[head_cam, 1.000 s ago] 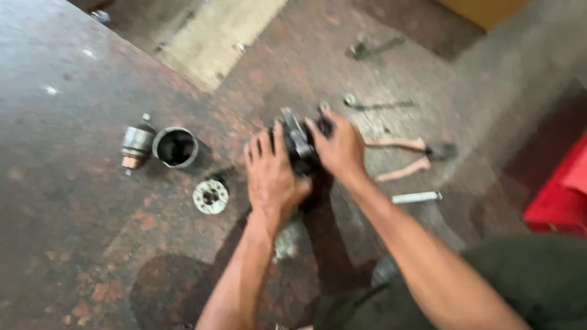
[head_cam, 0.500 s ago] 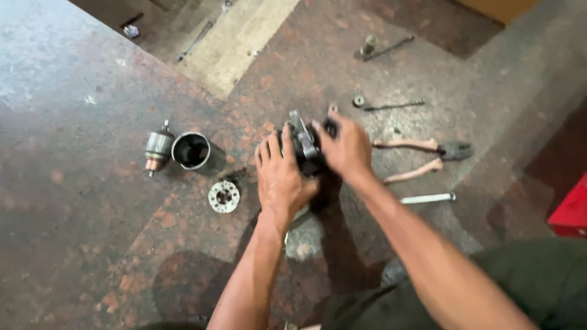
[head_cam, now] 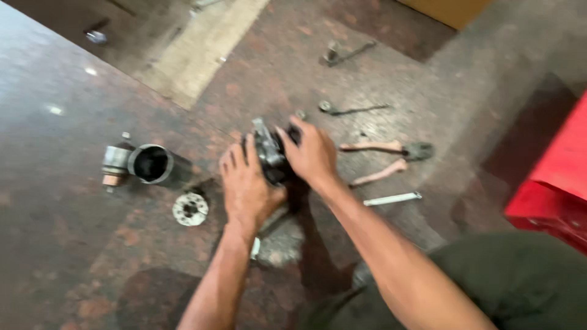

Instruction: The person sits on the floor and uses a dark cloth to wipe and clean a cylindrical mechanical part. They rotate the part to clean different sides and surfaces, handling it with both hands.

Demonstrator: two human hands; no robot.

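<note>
A person crouches over a stone floor (head_cam: 73, 256), both bare hands closed around a dark metal part (head_cam: 268, 153) that sits on the floor near the middle of the view; the left hand (head_cam: 244, 186) lies palm down against the part's near side, its fingers held close together and curled onto the metal; the right hand (head_cam: 312, 153) grips the part from the far side, fingers wrapped over its top, thumb toward the left hand; the picture is blurred, so the part's exact shape cannot be told. To the left of the hands, well apart from them, a short metal cylinder (head_cam: 151, 164) lies with its dark open end toward the camera; a rotor (head_cam: 114, 166) rests just beside it, touching or nearly so; a round plate (head_cam: 190, 209) with holes lies below the cylinder, near the left wrist. To the right, pliers (head_cam: 382, 160) with pale handles lie spread open, jaws pointing away from the hands; a thin silver rod (head_cam: 392, 198) lies just below them; a long bolt (head_cam: 351, 110) lies above the pliers, and a second tool (head_cam: 345, 54) sits farther up the floor. A pale slab (head_cam: 202, 52) crosses the top of the scene; a red box (head_cam: 559, 171) stands at the right edge; the person's dark trousers (head_cam: 513, 281) fill the lower right corner.
</note>
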